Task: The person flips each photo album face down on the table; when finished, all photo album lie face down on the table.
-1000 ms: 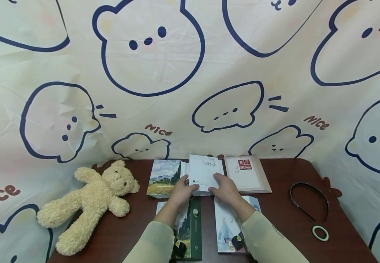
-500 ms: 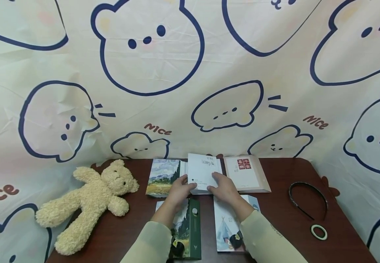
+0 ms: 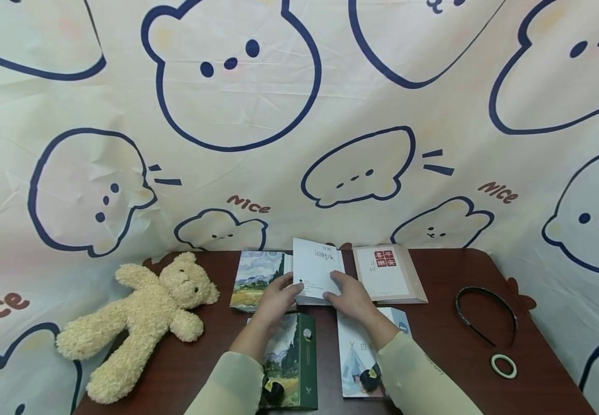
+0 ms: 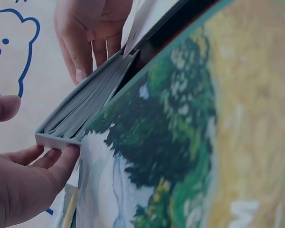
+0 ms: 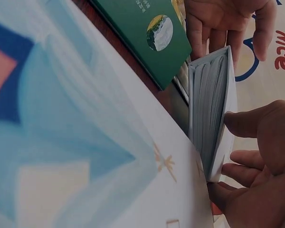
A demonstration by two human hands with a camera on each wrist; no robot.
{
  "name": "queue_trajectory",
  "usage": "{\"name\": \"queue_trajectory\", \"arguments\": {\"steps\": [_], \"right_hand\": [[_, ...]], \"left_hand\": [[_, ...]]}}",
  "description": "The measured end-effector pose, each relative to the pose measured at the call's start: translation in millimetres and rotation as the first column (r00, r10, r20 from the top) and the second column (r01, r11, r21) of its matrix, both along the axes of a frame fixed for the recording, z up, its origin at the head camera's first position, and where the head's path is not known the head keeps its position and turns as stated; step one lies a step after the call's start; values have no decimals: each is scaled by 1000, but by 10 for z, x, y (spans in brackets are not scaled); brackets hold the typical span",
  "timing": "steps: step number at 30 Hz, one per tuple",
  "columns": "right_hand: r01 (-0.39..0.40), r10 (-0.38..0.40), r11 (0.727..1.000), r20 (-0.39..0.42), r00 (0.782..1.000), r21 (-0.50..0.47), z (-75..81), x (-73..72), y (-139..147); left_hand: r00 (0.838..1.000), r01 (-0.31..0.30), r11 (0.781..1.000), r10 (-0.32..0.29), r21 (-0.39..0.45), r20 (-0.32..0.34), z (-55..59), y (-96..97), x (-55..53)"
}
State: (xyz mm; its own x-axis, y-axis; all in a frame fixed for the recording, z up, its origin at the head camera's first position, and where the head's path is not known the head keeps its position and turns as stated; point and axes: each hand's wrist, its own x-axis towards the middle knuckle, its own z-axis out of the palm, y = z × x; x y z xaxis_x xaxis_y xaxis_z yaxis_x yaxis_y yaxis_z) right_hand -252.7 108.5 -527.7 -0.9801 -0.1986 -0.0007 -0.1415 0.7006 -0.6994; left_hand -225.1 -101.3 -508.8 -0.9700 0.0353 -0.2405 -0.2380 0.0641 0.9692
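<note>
A thick white book (image 3: 316,262) lies at the back middle of the table, between both hands. My left hand (image 3: 273,302) has its extended fingers against the spine; in the left wrist view the left thumb (image 4: 4,108) stands off the cover. My right hand (image 3: 352,298) grips the opposite edge, and the right wrist view shows its thumb (image 5: 244,124) pressing the cover while the fingers sit at the book's side. To the left lies a landscape-painting book (image 3: 259,279); to the right, a white book with red characters (image 3: 388,276).
Nearer me lie a green-spined landscape book (image 3: 306,363) and a tent-picture book (image 3: 353,372), partly under the forearms. A cream teddy bear (image 3: 149,317) takes up the table's left side. A black headband (image 3: 459,311) and a pale green ring (image 3: 504,366) lie right. A patterned cloth (image 3: 278,184) hangs behind.
The white book has shifted slightly left, closer over the landscape-painting book. My left hand has moved left along with it, and the right hand has shifted a little the same way.
</note>
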Motion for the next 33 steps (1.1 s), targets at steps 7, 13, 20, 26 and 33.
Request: {"name": "queue_trajectory", "arguments": {"steps": [7,13,20,26,33], "right_hand": [[-3,4,1000,23,1000,-31,10,10,-15],[-3,4,998,10,1000,-60,14,27,-38],[8,-4,995,42,999,-101,39,46,-58],[9,0,991,64,998,-130,27,47,-68],[11,6,985,99,995,-174,18,47,-95]], "left_hand": [[999,12,1000,-13,-15,-36,32,-49,15],[998,21,998,-24,-51,-49,53,-113,30],[997,7,994,-16,-108,-77,65,-154,24],[997,9,990,-21,-139,-79,108,-176,52],[995,41,990,-53,-134,-83,145,-226,70]]}}
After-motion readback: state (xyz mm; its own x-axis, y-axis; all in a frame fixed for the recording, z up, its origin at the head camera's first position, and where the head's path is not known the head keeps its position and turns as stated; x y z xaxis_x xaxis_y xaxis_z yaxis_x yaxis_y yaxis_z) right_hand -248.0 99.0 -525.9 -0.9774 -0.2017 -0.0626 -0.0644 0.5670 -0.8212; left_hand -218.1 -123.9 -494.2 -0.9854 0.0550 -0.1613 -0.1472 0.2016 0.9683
